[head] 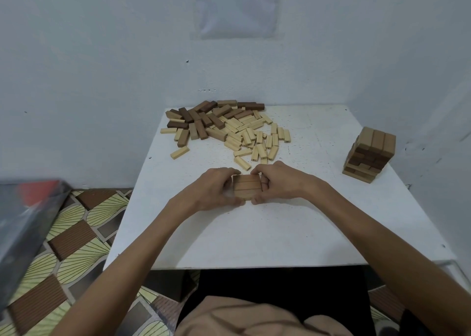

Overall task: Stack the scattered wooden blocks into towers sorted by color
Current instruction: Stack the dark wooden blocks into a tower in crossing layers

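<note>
Forearms are lying over the table (254, 233); left hand (216, 189) & right hand (279, 182) are both curling fingers round a 3-block layer (247, 186), one per end, its long axis running L-R. Loose pile (224, 129) is lying just beyond, tower (369, 154) well right.

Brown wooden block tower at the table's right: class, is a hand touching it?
No, left hand and right hand hold three tan wooden blocks mid-table, apart from the tower.

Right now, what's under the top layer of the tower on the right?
In the tower, under the three tan top blocks, come several darker brown layers, then lighter blocks at the base, resting on the white table. Its far faces and inner blocks are hidden.
</note>
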`<action>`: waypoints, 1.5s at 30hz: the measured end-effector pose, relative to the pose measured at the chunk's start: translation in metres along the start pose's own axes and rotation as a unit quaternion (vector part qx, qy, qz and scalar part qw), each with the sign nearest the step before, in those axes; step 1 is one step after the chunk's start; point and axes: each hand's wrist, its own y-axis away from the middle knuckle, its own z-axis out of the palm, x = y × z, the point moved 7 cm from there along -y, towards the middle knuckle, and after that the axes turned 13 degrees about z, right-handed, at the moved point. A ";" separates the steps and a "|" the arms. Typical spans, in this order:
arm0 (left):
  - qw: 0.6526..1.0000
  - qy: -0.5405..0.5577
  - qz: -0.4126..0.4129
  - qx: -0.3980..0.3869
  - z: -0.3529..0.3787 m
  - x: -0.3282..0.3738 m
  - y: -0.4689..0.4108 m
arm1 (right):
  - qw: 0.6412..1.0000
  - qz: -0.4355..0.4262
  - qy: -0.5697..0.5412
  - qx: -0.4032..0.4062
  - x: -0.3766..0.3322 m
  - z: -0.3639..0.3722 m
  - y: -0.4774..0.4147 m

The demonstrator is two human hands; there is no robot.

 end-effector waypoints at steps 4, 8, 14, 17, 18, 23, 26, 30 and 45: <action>0.998 0.007 0.017 0.064 -0.001 -0.009 0.008 | 1.000 0.001 0.001 -0.001 0.002 0.002 -0.001; 0.994 0.027 0.058 0.094 0.003 -0.011 0.015 | 1.000 0.001 0.004 -0.002 0.001 0.001 0.000; 0.984 0.046 0.070 0.154 0.004 -0.009 0.022 | 1.000 0.001 0.007 0.018 0.002 0.002 0.005; 0.982 0.047 0.074 0.165 0.005 -0.009 0.022 | 0.998 -0.030 0.008 0.057 0.008 0.002 0.011; 0.982 0.048 0.073 0.167 0.005 -0.009 0.022 | 0.996 -0.056 -0.005 0.062 0.009 0.002 0.014; 0.982 0.051 0.077 0.165 0.005 -0.008 0.019 | 0.988 -0.121 -0.044 0.089 0.012 0.006 0.027; 0.982 0.046 0.096 0.156 0.002 -0.003 0.015 | 0.984 -0.133 -0.041 0.112 0.011 0.003 0.028; 0.977 0.070 0.128 0.153 -0.010 0.002 0.003 | 0.983 -0.142 -0.030 0.114 0.010 -0.014 0.027; 0.958 0.133 0.231 0.101 -0.068 0.061 -0.118 | 0.976 -0.053 -0.045 0.207 0.058 -0.132 0.064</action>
